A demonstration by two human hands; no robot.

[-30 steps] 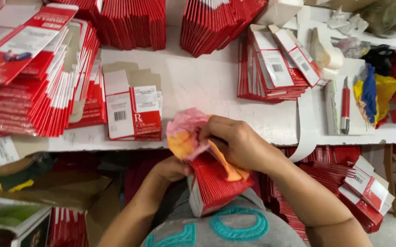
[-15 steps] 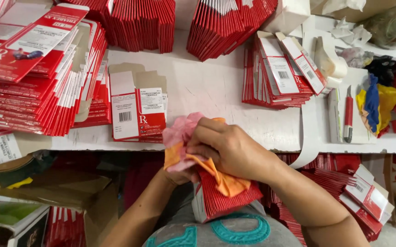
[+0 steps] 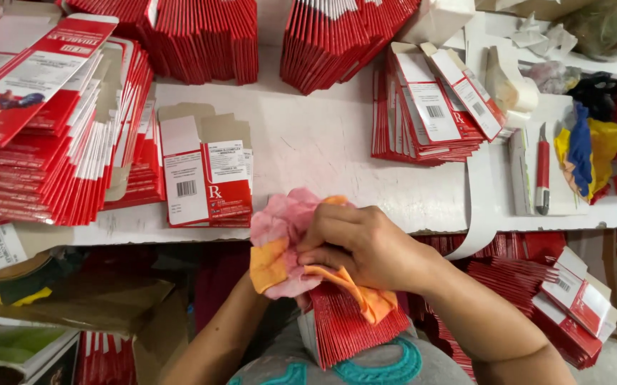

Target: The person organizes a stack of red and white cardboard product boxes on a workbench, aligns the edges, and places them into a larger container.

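My right hand (image 3: pixel 355 246) presses a crumpled pink and orange cloth (image 3: pixel 283 246) against the top edge of a stack of flat red cartons (image 3: pixel 355 328) held upright in my lap. My left hand is hidden under the cloth and the stack; only its forearm (image 3: pixel 216 342) shows, reaching up to the stack from below. The cloth covers the upper left end of the stack, and an orange corner hangs down over the red edges.
On the white table (image 3: pixel 323 150) lie piles of flat red-and-white cartons: a tall fanned pile (image 3: pixel 45 142) at left, a small pile (image 3: pixel 205 175) in front, rows (image 3: pixel 209 36) at the back, another pile (image 3: pixel 429 107) at right. A red utility knife (image 3: pixel 542 171) and coloured rags (image 3: pixel 586 150) lie far right.
My right hand with the cloth has slid from the left end of the stack down and across its top edge. The view has shifted slightly.
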